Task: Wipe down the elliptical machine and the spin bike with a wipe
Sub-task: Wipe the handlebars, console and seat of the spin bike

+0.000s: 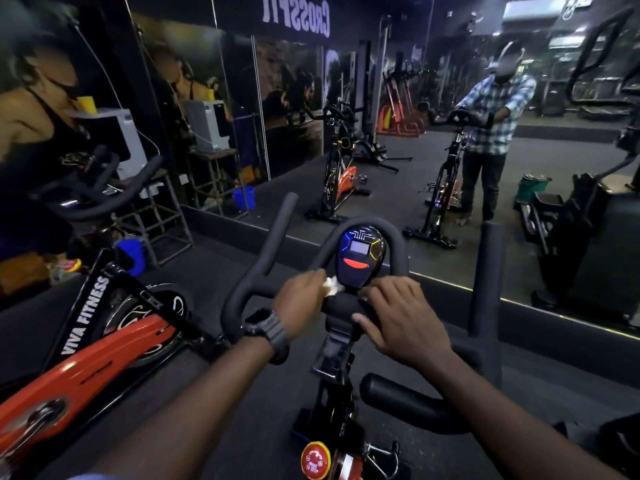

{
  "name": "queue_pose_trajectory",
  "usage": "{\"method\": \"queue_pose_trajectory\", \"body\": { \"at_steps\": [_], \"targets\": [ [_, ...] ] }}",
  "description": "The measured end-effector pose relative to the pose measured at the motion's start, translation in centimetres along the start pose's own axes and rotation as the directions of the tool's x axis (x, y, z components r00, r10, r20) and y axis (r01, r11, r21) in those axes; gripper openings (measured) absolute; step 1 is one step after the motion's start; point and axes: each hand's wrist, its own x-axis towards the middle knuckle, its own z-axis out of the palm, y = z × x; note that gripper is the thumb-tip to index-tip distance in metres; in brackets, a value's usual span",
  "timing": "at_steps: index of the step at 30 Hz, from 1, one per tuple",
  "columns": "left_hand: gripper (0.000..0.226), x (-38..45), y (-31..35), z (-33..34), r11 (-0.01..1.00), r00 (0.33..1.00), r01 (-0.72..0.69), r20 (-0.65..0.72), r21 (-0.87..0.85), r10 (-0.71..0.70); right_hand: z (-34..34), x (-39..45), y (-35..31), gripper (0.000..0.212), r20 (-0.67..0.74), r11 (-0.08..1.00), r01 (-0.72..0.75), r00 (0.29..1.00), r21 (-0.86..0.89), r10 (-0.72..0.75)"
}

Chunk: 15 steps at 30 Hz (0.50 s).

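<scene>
**Wipe at work on the spin bike's centre bar**

The left hand [303,299] pinches a crumpled white wipe [331,285] against the handlebar [341,304], just left of the console [362,258], so the cloth bears on the padded grip where sweat would gather. The right hand [398,317] curls over the same bar, thumb beneath, seemingly to steady it against the rubbing. The bar's gripped stretch runs left to right across the bike, its horns pointing away toward the wall mirror [398,140]. The elliptical machine [585,237] stands well apart, at the right.
</scene>
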Motion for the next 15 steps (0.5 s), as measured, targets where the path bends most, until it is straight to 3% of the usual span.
{"method": "queue_pose_trajectory", "body": {
  "at_steps": [2,5,7,9,10,13,15],
  "targets": [
    [0.019,0.3,-0.6,-0.3,0.999,0.998,0.047,-0.045,0.016,-0.046,0.1,0.9,-0.5,0.037,-0.008,0.995,0.1,0.995,0.01,-0.1],
    [0.021,1.3,-2.8,-1.1,0.958,0.951,0.284,-0.14,0.05,-0.274,0.4,2.4,-0.8,0.032,-0.056,0.989,0.148,0.987,-0.03,-0.149],
    [0.015,1.3,-1.2,-1.1,0.977,0.975,0.196,-0.121,0.082,-0.186,0.5,2.6,-0.8,0.032,-0.083,0.987,0.157,0.984,-0.018,-0.158],
    [0.005,0.8,0.5,-0.5,0.993,0.999,0.015,-0.043,0.116,-0.01,0.5,2.6,-0.7,0.035,-0.129,0.995,0.076,0.989,0.063,-0.068],
    [0.004,0.9,0.4,-0.4,0.994,0.999,0.018,-0.041,0.107,-0.014,0.5,2.7,-0.5,0.038,-0.156,0.992,0.004,0.988,0.122,0.016],
    [0.014,2.7,-2.0,-0.9,0.957,0.947,0.289,-0.16,0.033,-0.28,0.6,3.0,-0.1,0.043,-0.194,0.948,-0.182,0.952,0.261,0.236],
    [0.014,3.9,-3.1,-0.6,0.933,0.921,0.359,-0.159,-0.008,-0.356,0.6,3.1,0.1,0.044,-0.202,0.918,-0.243,0.928,0.313,0.314]
  ]
}}
